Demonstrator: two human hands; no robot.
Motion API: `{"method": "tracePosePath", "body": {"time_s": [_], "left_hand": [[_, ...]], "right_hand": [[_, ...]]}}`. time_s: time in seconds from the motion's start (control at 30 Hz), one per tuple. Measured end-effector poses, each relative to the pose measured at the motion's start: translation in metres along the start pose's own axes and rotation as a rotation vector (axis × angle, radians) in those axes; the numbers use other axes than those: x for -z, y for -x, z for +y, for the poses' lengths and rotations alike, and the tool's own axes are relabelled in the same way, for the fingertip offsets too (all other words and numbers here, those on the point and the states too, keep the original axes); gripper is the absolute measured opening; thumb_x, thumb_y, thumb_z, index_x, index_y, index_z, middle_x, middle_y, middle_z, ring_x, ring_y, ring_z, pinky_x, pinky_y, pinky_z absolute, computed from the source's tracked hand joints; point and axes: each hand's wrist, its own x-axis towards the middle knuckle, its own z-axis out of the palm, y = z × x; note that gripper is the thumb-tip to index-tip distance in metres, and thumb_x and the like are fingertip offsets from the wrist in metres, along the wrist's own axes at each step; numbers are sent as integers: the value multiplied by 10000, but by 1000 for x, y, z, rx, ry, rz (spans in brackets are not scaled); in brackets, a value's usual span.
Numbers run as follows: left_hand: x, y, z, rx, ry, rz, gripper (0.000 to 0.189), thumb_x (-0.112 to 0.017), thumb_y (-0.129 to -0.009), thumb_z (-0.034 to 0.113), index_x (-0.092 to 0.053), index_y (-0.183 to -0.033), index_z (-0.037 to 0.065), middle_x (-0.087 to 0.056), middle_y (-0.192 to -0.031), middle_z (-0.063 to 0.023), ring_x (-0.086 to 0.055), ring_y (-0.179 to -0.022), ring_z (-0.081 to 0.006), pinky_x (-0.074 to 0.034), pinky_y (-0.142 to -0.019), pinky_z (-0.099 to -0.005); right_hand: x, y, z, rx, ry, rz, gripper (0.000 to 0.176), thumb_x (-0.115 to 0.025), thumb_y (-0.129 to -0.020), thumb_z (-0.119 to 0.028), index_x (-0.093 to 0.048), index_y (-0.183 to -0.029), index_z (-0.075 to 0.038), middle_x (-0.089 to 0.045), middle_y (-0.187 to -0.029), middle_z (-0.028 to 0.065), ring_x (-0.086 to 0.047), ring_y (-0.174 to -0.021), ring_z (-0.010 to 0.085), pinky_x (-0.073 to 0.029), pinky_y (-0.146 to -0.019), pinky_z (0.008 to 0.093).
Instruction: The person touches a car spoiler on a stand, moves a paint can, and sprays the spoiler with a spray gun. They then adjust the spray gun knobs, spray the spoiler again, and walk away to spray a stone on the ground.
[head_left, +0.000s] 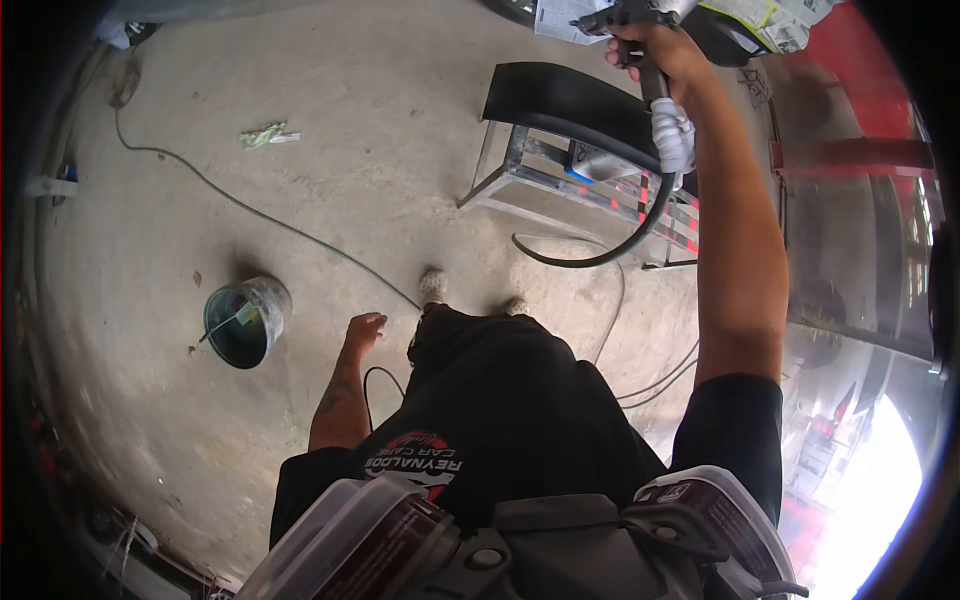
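My right hand is raised at the top right, its fingers wrapped round the handle of a spray gun. White wrapping covers the fitting below the handle, and a dark air hose curves down from it. Under the gun, a curved black panel rests on a metal stand. My left hand hangs low beside my body, loosely curled, with nothing visible in it. The spray gun's nozzle points left, and I see no spray.
A bucket with a stick inside stands on the concrete floor to the left. A thin hose runs across the floor to my feet. A crumpled green-white piece lies further off. Newspaper masking and a red surface are at right.
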Motion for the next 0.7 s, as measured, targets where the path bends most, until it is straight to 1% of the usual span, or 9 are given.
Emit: {"method": "tracePosePath", "body": {"time_s": [0.07, 0.1, 0.23, 0.33, 0.4, 0.43, 0.53, 0.67, 0.7], "left_hand": [[2, -9, -4, -28, 24, 7, 483, -686, -906, 317, -638, -1240, -29, -717, -1055, -128, -703, -881, -231, -566, -695, -334], [3, -12, -3, -42, 32, 7, 497, -687, -905, 330, -633, -1254, -19, -716, -1059, -124, -705, -880, -232, -560, -683, -333], [0, -11, -2, 29, -57, -17, 498, -665, -911, 388, -632, -1284, 58, -710, -1100, -91, -701, -912, -229, -521, -691, -353], [-7, -5, -6, 86, -158, -66, 462, -617, -937, 407, -627, -1299, 119, -698, -1134, -66, -687, -975, -248, -517, -812, -419], [-13, -1, -7, 114, -204, -93, 460, -618, -937, 408, -628, -1298, 122, -697, -1134, -66, -687, -973, -247, -516, -810, -418], [-18, 0, -6, 106, -198, -63, 471, -691, -900, 365, -651, -1250, 52, -720, -1028, -78, -701, -834, -195, -509, -617, -314], [-29, -2, 5, 74, -292, -120, 444, -698, -900, 337, -664, -1225, 36, -716, -1006, -92, -698, -838, -199, -530, -648, -318], [-80, -37, 32, -347, -583, -204, 501, -690, -895, 331, -636, -1244, -24, -709, -1122, -195, -691, -1042, -315, -543, -888, -379], [-110, -11, 79, -404, -648, -252, 538, -693, -885, 335, -612, -1270, -31, -683, -1176, -216, -669, -1092, -330, -525, -931, -389]], "right_hand": [[-3, -13, 5, 15, -32, -92, 213, -660, -910, -187, -640, -1045, -23, -686, -879, 61, -678, -745, 121, -472, -503, 219], [0, -36, 20, -48, -235, -98, 102, -618, -875, -37, -626, -939, 42, -642, -734, 134, -629, -613, 233, -513, -540, 357], [47, -20, 38, 40, -106, 22, 136, -621, -884, -74, -635, -956, 41, -658, -757, 157, -641, -657, 247, -531, -636, 374], [114, 18, 56, -23, 93, 149, 204, -669, -901, -195, -643, -1018, -31, -684, -861, 53, -673, -745, 114, -470, -505, 217], [146, 54, 63, -102, 95, 277, 198, -669, -896, -207, -642, -984, -31, -678, -834, 46, -659, -718, 108, -458, -503, 209], [171, 63, 77, -94, 81, 317, 193, -666, -897, -212, -644, -960, -31, -674, -811, 44, -646, -695, 103, -451, -500, 214], [252, 98, 122, -112, 28, 418, 161, -654, -889, -187, -648, -907, -27, -662, -757, 56, -620, -641, 111, -439, -490, 235], [324, 155, 190, -27, -33, 691, 117, -637, -868, -129, -651, -878, -13, -658, -733, 88, -609, -600, 148, -441, -480, 251], [325, 170, 200, -7, -81, 741, 114, -635, -862, -116, -653, -883, -6, -661, -736, 98, -607, -593, 157, -441, -477, 252]]}}
